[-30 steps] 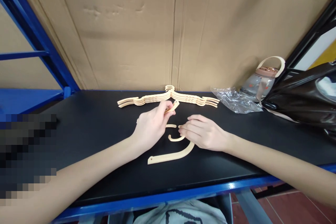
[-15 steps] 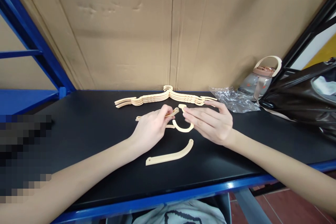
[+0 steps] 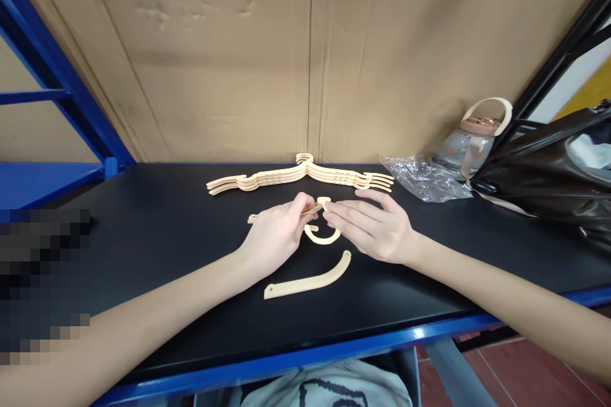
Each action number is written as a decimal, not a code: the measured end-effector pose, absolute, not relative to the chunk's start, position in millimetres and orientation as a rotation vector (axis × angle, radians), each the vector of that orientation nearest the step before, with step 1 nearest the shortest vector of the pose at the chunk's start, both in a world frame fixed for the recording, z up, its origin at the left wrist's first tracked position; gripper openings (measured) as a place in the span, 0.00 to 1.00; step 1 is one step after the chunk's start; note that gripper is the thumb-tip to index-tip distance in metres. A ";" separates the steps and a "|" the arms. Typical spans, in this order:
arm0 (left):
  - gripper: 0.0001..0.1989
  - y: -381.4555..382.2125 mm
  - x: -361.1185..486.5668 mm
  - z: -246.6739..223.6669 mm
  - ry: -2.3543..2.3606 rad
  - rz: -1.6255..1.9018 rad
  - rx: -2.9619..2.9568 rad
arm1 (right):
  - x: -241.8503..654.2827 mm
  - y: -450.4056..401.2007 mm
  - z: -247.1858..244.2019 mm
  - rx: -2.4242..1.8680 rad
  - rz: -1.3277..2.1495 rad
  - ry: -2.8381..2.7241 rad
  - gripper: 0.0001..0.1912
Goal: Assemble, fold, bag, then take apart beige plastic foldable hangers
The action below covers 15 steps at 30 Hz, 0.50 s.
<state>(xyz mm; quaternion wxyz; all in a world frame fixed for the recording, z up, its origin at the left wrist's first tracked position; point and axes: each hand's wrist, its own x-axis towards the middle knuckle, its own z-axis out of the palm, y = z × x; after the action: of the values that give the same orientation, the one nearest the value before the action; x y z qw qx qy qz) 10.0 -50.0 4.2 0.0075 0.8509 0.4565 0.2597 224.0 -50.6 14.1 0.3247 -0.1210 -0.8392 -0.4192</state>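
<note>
Left hand [image 3: 274, 229] pinches a cream strip [image 3: 312, 209] — right hand [image 3: 377, 229] holds a curved hook [image 3: 323, 240] between its fingers.

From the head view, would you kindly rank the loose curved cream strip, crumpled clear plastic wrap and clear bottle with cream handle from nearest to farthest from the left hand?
1. Loose strip: nearer the person than the left hand.
2. Plastic wrap: well to the right.
3. Clear bottle: right, behind the wrap.

hook piece [image 3: 323, 239]: cream | tabletop [image 3: 191, 305]: black | bottle lid [image 3: 480, 125]: pinkish, perhaps
</note>
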 end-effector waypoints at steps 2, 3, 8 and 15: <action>0.04 -51.7 10.7 5.8 1.447 0.806 2.653 | 225.0 -50.3 13.6 -0.335 -1.101 -2.183 0.11; 0.03 -52.5 11.0 6.7 1.459 0.802 2.648 | 225.6 -49.9 13.1 -0.342 -1.099 -2.172 0.10; 0.02 -54.0 11.3 8.7 1.481 0.805 2.615 | 227.0 -47.6 10.4 -0.347 -1.058 -2.164 0.09; 0.04 -52.6 11.0 6.4 1.507 0.785 2.634 | 225.5 -47.8 10.0 -0.365 -1.031 -2.162 0.10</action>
<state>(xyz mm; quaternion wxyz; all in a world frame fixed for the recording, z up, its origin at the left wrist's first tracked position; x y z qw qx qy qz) 11.0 -52.6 6.4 0.0034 0.8403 0.4807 0.2505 225.5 -47.8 10.0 0.3515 -0.1411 -0.8354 -0.3984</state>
